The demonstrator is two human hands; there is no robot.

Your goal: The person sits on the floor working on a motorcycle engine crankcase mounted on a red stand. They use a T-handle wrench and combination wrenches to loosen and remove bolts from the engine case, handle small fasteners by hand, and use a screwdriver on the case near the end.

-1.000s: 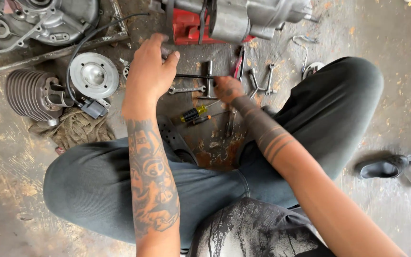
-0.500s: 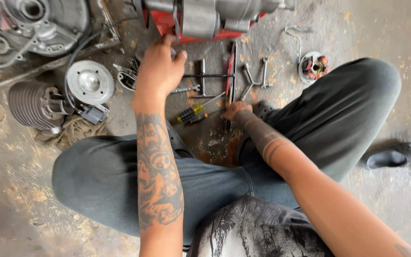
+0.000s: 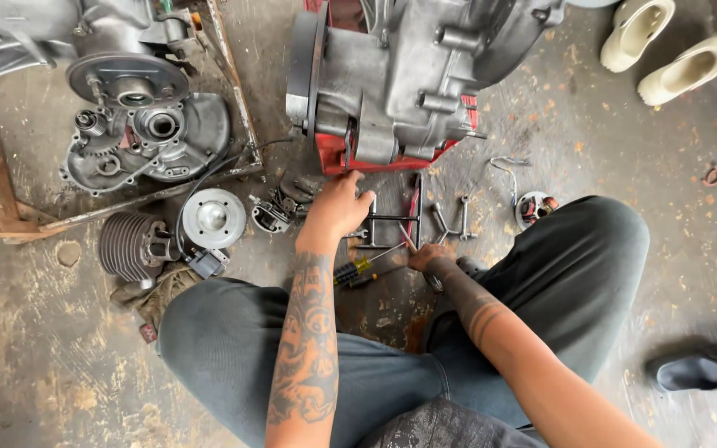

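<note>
Your hands work among loose tools on the floor (image 3: 641,166) in front of a grey engine block (image 3: 408,75)

From the left: an open engine casing (image 3: 139,137) sits in a wooden frame, with a finned cylinder (image 3: 130,246) and a round silver cover (image 3: 213,218) below it on the floor. Your left hand (image 3: 338,207) reaches forward, palm down, fingers loosely curled over the tools just below the block's red stand (image 3: 334,158); you cannot tell whether it grips anything. A yellow-handled screwdriver (image 3: 358,268) lies beside your left wrist. Your right hand (image 3: 429,257) lies low between your knees, fingers pinched around a thin metal tool (image 3: 404,236) that angles up toward the other rods. Spanners (image 3: 454,220) lie just right of it, then a small round part (image 3: 534,207) near your right knee. Pale shoes (image 3: 661,46) stand far right
</note>
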